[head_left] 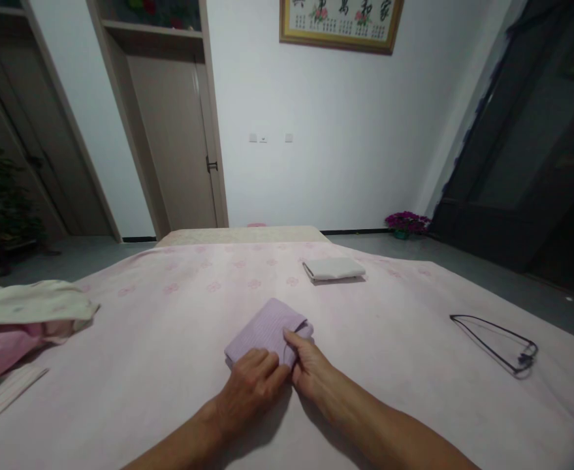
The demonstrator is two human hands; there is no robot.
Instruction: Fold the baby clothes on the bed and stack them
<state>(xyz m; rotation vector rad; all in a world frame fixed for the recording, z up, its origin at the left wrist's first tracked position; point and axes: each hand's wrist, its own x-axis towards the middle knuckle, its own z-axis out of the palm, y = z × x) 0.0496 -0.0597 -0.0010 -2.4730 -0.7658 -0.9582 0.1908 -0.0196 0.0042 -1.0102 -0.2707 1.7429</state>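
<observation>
A purple ribbed cloth, folded into a small thick packet, lies in front of me at the middle of the pink sheet. My left hand has its fingers curled over the packet's near edge. At the near right corner, my right hand pinches the fabric, thumb on top and the other fingers mostly hidden beneath. The two hands are almost touching. Farther back and to the right rests a folded white cloth, apart from both hands.
A pink flowered sheet covers the broad surface. Piled clothes sit at the left edge, beside a striped folded cloth. On the right lies a thin black hanger. Beyond are a door and potted purple flowers.
</observation>
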